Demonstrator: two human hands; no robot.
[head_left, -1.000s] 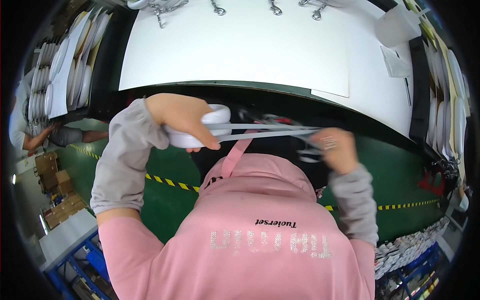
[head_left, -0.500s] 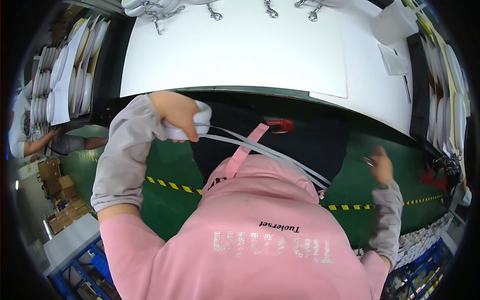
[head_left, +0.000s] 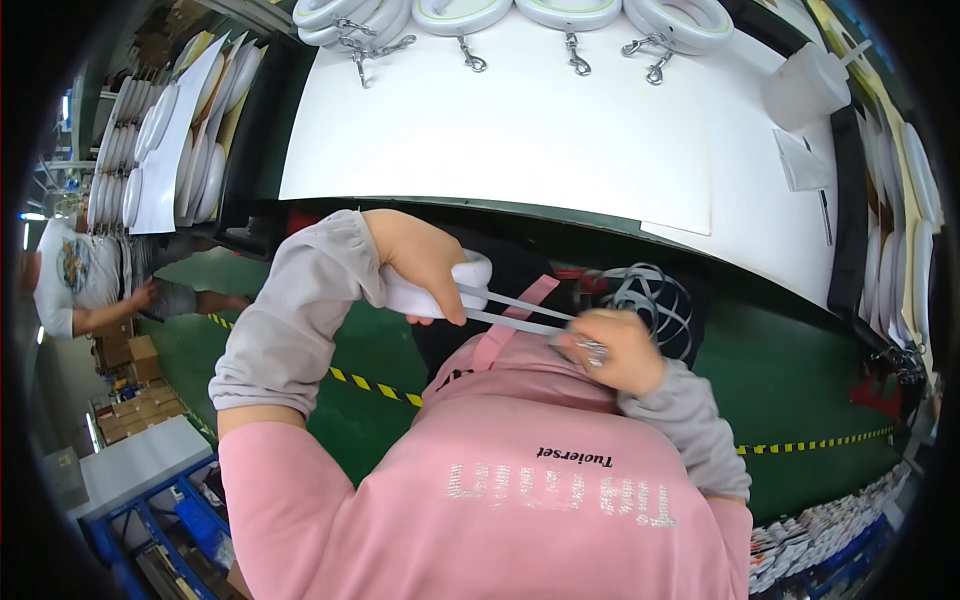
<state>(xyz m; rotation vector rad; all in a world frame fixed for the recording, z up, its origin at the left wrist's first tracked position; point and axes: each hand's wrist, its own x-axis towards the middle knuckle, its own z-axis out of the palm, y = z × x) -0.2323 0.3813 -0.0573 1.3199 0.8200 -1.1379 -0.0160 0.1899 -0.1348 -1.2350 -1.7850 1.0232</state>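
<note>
My left hand (head_left: 420, 258) is closed around a white rounded plastic casing (head_left: 474, 280), over my lap and just below the table's near edge. Two lengths of flat grey strap (head_left: 520, 305) run from that casing to my right hand (head_left: 622, 350). The right fingers are curled shut on the strap, and a shiny metal piece (head_left: 597, 352), perhaps a snap hook, shows at them. Behind the right hand, loose loops of grey strap (head_left: 650, 300) spread above my dark-clothed lap. My palm and fingers cover most of the casing.
White ring-shaped casings (head_left: 570, 12) with metal snap hooks (head_left: 578, 60) line the far side of the white table (head_left: 480, 140). A translucent cup (head_left: 805, 88), a small packet (head_left: 800, 160) and a pen (head_left: 826, 217) lie right. Racks of white parts flank both sides; another person (head_left: 90, 285) is far left.
My right hand has come in from the far right to the strap near the casing. Loops of strap now show behind it. My left hand has shifted right with the casing.
</note>
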